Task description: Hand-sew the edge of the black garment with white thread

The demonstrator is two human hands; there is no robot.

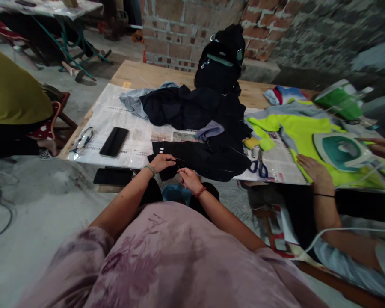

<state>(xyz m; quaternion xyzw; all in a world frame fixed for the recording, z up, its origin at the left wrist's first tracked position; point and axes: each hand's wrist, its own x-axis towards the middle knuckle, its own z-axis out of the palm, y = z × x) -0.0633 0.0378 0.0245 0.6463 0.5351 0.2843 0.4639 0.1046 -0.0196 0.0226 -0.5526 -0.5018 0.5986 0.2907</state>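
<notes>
Dark trousers or a similar black garment (208, 158) lie along the table's front edge, a cuff with white marks by my left hand. My left hand (162, 162) is closed, its thumb and fingertips pinched together over the cloth at a thin pale thread (180, 160). Just to the right and lower, my right hand (190, 179) pinches a fine light strand; whether a needle is there is too small to tell. The fingertips of both hands are close together but apart. Blue-handled scissors (259, 166) rest right of the garment.
A phone (114, 142) and glasses (83, 139) lie on newspaper at left. Behind are a dark heap of clothes (186, 107) and a black backpack (220, 62). At right, a co-worker's hands (316, 169) are at a yellow-green garment (303, 124) with an iron (340, 149).
</notes>
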